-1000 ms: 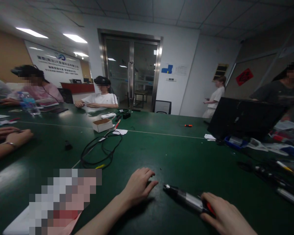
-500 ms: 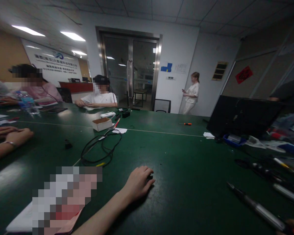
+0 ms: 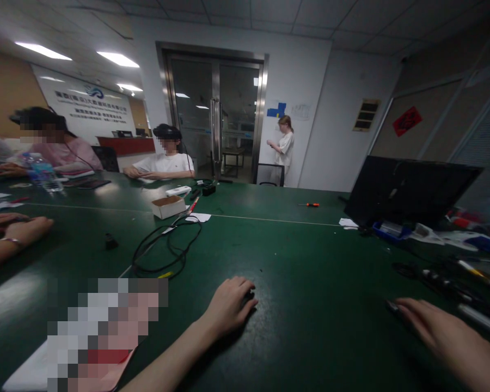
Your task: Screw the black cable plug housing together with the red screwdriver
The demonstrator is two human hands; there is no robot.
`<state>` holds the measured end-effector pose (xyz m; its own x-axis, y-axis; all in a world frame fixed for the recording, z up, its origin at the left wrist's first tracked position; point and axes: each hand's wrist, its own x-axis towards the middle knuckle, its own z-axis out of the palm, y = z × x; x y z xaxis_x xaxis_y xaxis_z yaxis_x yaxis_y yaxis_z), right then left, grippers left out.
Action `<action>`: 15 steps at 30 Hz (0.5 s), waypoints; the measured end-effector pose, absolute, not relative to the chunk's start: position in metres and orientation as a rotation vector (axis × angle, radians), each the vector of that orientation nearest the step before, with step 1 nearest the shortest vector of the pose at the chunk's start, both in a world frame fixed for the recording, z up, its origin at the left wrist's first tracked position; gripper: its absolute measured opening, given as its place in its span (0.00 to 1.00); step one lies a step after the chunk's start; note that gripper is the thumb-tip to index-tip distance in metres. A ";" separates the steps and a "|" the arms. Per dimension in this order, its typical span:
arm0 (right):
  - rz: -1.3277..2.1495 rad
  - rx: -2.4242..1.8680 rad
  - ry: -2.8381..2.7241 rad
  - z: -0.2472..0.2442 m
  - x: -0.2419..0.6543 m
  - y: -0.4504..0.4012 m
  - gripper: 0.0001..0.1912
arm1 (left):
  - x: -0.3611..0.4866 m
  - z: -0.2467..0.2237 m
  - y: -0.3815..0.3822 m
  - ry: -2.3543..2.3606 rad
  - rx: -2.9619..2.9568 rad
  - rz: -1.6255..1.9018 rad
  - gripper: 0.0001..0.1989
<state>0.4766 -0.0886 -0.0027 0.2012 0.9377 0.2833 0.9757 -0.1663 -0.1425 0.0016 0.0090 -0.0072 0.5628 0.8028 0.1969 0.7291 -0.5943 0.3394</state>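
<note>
My left hand (image 3: 231, 305) rests on the green table (image 3: 302, 283) near the middle, its fingers curled closed. A small dark bit shows at its fingertips, too hidden to name. At the right, my right hand (image 3: 439, 326) is closed over a dark pen-shaped tool (image 3: 392, 307). Only the tool's front end shows, pointing up and left; the rest is covered by the hand. Left of my left arm lie a white and pink item (image 3: 118, 348), partly blurred out, and a looped black cable (image 3: 136, 261).
A small open box (image 3: 168, 208) and an orange-handled screwdriver (image 3: 311, 205) lie farther back. A black monitor (image 3: 408, 190) stands at the right, with cables and tools (image 3: 445, 280) before it. Another person's hands (image 3: 24, 231) rest at the left edge; others sit beyond.
My right hand has come in from the lower right corner and now covers most of the pen-shaped tool. My left hand stays put. The standing person has moved left.
</note>
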 end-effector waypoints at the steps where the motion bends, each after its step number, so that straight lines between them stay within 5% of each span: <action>1: -0.050 -2.154 -1.901 0.013 0.441 -0.079 0.20 | 0.001 -0.007 0.009 1.283 2.578 0.486 0.11; 6: 0.321 -1.836 -2.340 0.055 0.293 -0.029 0.19 | 0.000 -0.008 0.010 1.275 2.579 0.494 0.11; 10: 0.379 -1.794 -2.407 0.048 0.233 0.017 0.10 | -0.001 -0.007 0.010 1.290 2.565 0.475 0.11; 15: 0.375 -1.857 -2.448 0.028 0.199 0.066 0.15 | -0.001 -0.004 0.008 1.292 2.557 0.455 0.10</action>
